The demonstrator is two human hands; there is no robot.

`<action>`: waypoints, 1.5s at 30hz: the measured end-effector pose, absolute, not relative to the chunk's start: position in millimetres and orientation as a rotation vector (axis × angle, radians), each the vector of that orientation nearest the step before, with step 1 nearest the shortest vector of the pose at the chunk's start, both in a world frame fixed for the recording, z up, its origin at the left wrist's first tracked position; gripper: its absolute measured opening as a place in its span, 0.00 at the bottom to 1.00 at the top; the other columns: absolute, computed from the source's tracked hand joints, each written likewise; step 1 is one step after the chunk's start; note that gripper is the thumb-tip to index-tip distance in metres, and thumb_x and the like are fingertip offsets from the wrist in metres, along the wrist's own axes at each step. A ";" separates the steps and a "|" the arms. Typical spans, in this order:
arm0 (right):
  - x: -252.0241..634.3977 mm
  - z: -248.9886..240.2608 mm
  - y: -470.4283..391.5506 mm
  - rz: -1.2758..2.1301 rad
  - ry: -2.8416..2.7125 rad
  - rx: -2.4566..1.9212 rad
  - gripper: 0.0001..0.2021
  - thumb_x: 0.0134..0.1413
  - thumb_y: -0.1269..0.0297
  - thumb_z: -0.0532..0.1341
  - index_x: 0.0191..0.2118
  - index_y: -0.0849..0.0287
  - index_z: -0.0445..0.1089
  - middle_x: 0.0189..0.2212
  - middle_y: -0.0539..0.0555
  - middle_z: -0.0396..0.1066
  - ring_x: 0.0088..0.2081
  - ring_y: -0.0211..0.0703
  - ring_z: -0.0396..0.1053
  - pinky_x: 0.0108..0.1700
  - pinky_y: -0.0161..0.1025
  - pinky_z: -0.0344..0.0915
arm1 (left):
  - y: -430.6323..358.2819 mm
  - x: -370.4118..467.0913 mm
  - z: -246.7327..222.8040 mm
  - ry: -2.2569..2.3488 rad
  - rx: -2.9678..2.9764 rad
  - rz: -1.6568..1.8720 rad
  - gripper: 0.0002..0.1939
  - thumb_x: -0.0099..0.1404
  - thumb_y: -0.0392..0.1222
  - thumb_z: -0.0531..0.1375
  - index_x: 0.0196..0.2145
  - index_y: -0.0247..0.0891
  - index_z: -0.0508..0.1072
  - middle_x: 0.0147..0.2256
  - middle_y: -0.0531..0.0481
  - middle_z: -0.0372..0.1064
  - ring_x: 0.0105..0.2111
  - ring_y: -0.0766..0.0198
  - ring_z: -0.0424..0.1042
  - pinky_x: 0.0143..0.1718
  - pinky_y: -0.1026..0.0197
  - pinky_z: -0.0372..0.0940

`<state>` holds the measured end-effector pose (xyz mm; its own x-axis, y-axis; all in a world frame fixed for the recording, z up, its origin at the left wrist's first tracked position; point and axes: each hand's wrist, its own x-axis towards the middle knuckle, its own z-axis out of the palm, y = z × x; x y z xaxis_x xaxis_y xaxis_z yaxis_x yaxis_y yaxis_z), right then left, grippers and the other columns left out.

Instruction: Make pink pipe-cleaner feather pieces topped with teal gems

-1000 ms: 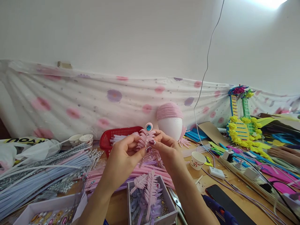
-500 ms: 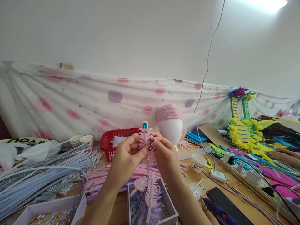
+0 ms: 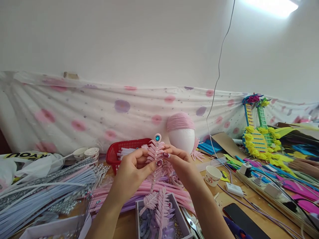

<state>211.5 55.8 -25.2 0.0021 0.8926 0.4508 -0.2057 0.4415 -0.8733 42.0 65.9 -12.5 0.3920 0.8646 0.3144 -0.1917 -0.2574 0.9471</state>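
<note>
Between my two hands is a pink feather-shaped ornament point(image 3: 156, 151), upright, with a blue gem at its top and a row of pearl beads down its middle. My left hand point(image 3: 134, 171) pinches its left side, thumb across the front near the beads. On the right side, my right hand point(image 3: 178, 162) grips it between thumb and fingers. Below my hands, a grey box point(image 3: 137, 219) holds purple pieces and beads, with another pink feather-shaped piece point(image 3: 162, 207) on top. A white foam head point(image 3: 183, 138) wrapped in pink cord stands behind my right hand.
Pink and purple strips point(image 3: 117, 196) lie under my forearms. A red basket point(image 3: 114, 149) stands behind. Silver scissors point(image 3: 190, 223), a paper cup point(image 3: 213, 175), a phone point(image 3: 243, 220), a glue gun point(image 3: 235, 229) and a power strip point(image 3: 266, 192) are right. Another person's hand point(image 3: 305, 166) shows far right.
The ornament has shifted slightly down and right in the view, still in both hands. The scissors beside the grey box have come into sight, and the view has tilted a little.
</note>
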 end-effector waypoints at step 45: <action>207.2 -30.6 59.7 1.604 -1.050 -0.444 0.15 0.30 0.64 0.78 0.28 0.63 0.79 0.24 0.50 0.74 0.27 0.33 0.66 0.35 0.31 0.62 | 68.0 46.1 -15.1 0.498 1.361 1.049 0.16 0.50 0.39 0.72 0.36 0.34 0.77 0.32 0.48 0.80 0.31 0.63 0.77 0.37 0.65 0.70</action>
